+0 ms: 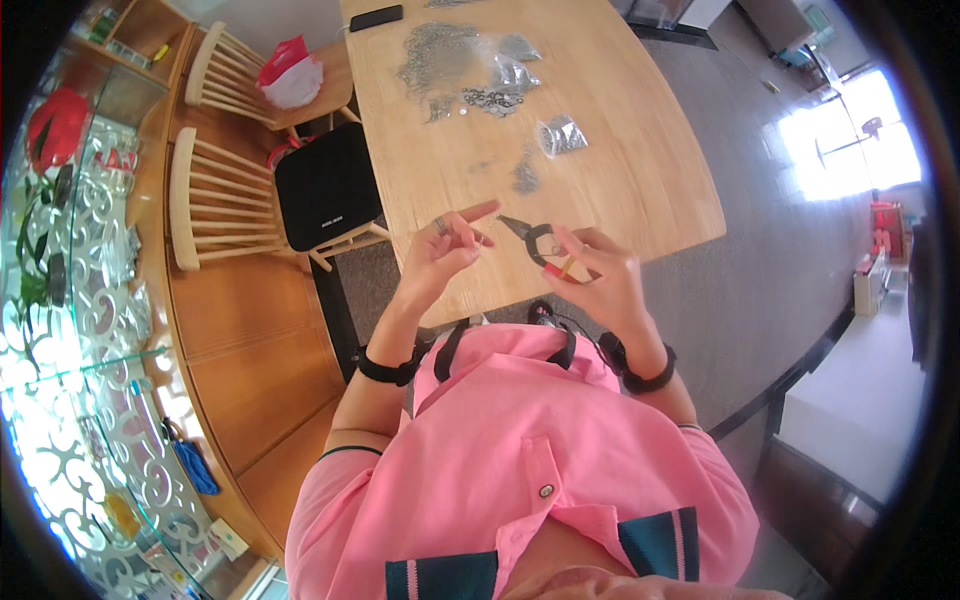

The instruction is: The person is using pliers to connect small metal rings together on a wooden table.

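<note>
Right hand (605,278) grips pliers (517,229) over the table (640,160), by its near edge. Left hand (445,255): index out, other fingers curled; whether pinching something tiny, can't tell. Likely step: plier work; next move calls for steadiness. Metal bits (438,58) toward far edge.

Before me: a broad, pale wooden table (420,165).
Over its near part, my bare left hand (442,250) is left of the dark-handled, pointed metal pliers (530,235) in my bare right hand (605,280). Beyond lies a small, grey metal heap (525,178), a clear plastic packet (562,136) to its right and farther off. Farther still, a wide, silvery metal heap (435,60) lies left of crumpled, clear plastic bags (514,74); a flat, black, rectangular phone (376,17) lies past it, leftward. Left of the table, a black, square cushion (325,185) sits on a pale wooden, spindle-backed chair (185,200).
</note>
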`<action>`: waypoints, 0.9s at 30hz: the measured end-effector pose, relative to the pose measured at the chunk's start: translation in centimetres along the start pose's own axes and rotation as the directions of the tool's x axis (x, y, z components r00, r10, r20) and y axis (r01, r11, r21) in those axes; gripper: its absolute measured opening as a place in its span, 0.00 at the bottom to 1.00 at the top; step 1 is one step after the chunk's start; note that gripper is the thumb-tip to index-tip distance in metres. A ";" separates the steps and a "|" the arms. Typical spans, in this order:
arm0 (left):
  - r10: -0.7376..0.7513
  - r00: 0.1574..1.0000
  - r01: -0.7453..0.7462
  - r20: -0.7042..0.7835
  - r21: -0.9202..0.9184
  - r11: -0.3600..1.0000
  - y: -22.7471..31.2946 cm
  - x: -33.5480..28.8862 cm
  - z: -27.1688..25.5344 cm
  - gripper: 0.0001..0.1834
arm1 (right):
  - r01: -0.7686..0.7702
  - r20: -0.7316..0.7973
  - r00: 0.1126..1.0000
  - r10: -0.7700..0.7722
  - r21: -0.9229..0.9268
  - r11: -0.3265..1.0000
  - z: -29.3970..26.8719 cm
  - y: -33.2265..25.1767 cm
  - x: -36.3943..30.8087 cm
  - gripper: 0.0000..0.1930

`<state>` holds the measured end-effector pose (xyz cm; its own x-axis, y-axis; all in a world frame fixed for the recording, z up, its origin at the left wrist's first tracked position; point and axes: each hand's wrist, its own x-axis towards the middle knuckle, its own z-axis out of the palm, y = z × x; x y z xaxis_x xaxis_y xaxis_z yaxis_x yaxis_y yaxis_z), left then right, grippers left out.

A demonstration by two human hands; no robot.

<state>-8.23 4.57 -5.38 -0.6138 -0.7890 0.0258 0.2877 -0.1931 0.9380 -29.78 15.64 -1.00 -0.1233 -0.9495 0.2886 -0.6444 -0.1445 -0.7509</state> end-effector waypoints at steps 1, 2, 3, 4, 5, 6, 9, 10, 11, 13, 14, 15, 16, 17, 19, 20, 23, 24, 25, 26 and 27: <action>-0.097 0.992 0.103 0.085 -0.073 0.992 -0.2 0.2 -0.2 0.04 | -0.010 -0.011 1.000 0.010 -0.005 1.000 0.2 0.1 -0.1 0.25; -0.122 0.982 0.134 0.143 -0.080 0.988 -0.4 0.4 -0.4 0.04 | 0.015 -0.022 1.000 -0.015 -0.004 1.000 0.5 0.2 -0.2 0.26; -0.128 0.979 0.142 0.156 -0.080 0.987 -0.7 0.5 -0.5 0.04 | 0.041 -0.033 0.999 -0.041 -0.003 0.999 0.7 0.2 -0.3 0.26; -0.142 0.978 0.159 0.154 -0.102 0.982 -1.2 0.6 -0.7 0.04 | 0.031 -0.041 0.999 -0.031 -0.007 0.999 0.8 0.0 -0.4 0.26; -0.157 0.976 0.176 0.152 -0.123 0.977 -1.4 0.7 -0.9 0.04 | 0.028 -0.053 0.998 -0.031 -0.046 0.999 0.9 -0.3 -0.4 0.26; -0.163 0.973 0.184 0.163 -0.122 0.975 -1.5 0.8 -1.2 0.04 | 0.025 -0.063 0.998 -0.030 -0.084 0.996 1.0 -0.5 -0.4 0.26; -0.153 0.974 0.174 0.167 -0.118 0.978 -1.3 0.9 -2.0 0.04 | 0.032 -0.086 0.995 -0.044 -0.131 0.991 1.6 -0.4 -0.8 0.27; -0.170 0.969 0.187 0.177 -0.082 0.979 -1.0 0.9 -2.2 0.05 | 0.021 -0.093 0.995 -0.033 -0.133 0.991 1.8 -0.3 -0.9 0.27; -0.187 0.964 0.199 0.187 -0.048 0.979 -0.8 1.0 -2.5 0.07 | 0.023 -0.091 0.995 -0.037 -0.149 0.989 2.1 -0.3 -1.1 0.27; -0.179 0.966 0.174 0.189 0.041 0.984 -1.1 1.1 -3.5 0.08 | 0.012 -0.096 0.995 -0.028 -0.168 0.986 2.5 -0.4 -1.3 0.27; -0.161 0.969 0.138 0.186 0.128 0.982 -1.2 1.3 -3.9 0.09 | 0.018 -0.090 0.995 -0.038 -0.215 0.976 2.5 -0.5 -1.4 0.27; -0.169 0.965 0.146 0.198 0.126 0.981 -1.1 1.5 -4.4 0.09 | 0.023 -0.084 0.995 -0.047 -0.263 0.965 2.6 -0.5 -1.5 0.28; -0.181 0.968 0.148 0.175 0.183 0.972 -0.9 1.8 -4.8 0.07 | 0.009 -0.090 0.995 -0.034 -0.268 0.963 2.6 -0.4 -1.6 0.28; -0.189 0.970 0.149 0.152 0.240 0.959 -0.7 2.1 -5.1 0.06 | 0.026 -0.095 0.994 -0.058 -0.309 0.951 2.7 -0.1 -1.7 0.28; -0.242 0.965 0.206 0.098 0.283 0.937 -0.5 2.6 -5.7 0.05 | 0.031 -0.101 0.992 -0.071 -0.356 0.934 2.8 0.0 -1.9 0.28; -0.283 0.959 0.259 0.028 0.325 0.909 -0.5 2.8 -5.8 0.04 | 0.029 -0.101 0.992 -0.073 -0.385 0.923 2.8 0.0 -2.1 0.28; -0.258 0.964 0.208 0.064 0.428 0.880 -0.2 3.7 -6.1 0.03 | 0.021 -0.089 0.994 -0.066 -0.431 0.902 3.0 0.1 -2.1 0.28; -0.264 0.963 0.213 0.063 0.424 0.880 -0.4 3.9 -6.3 0.03 | 0.023 -0.079 0.995 -0.065 -0.447 0.894 3.0 0.1 -2.1 0.28; -0.180 0.980 0.122 0.089 0.448 0.886 -0.6 3.9 -6.4 0.04 | 0.021 -0.074 0.995 -0.060 -0.447 0.894 3.2 0.4 -2.1 0.28; -0.096 0.989 0.030 0.117 0.469 0.883 -0.8 4.0 -6.5 0.05 | 0.037 -0.072 0.994 -0.079 -0.465 0.885 3.3 0.8 -2.1 0.27; -0.100 0.989 0.036 0.111 0.467 0.884 -0.8 3.9 -6.5 0.05 | 0.054 -0.069 0.993 -0.099 -0.482 0.875 3.4 1.2 -2.1 0.26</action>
<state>-6.11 -2.11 -8.29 -0.7175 -0.6959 -0.0293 -0.1110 0.0727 0.9912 -27.72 16.47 -4.50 -0.1103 -0.9090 0.4020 -0.9339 -0.0436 -0.3548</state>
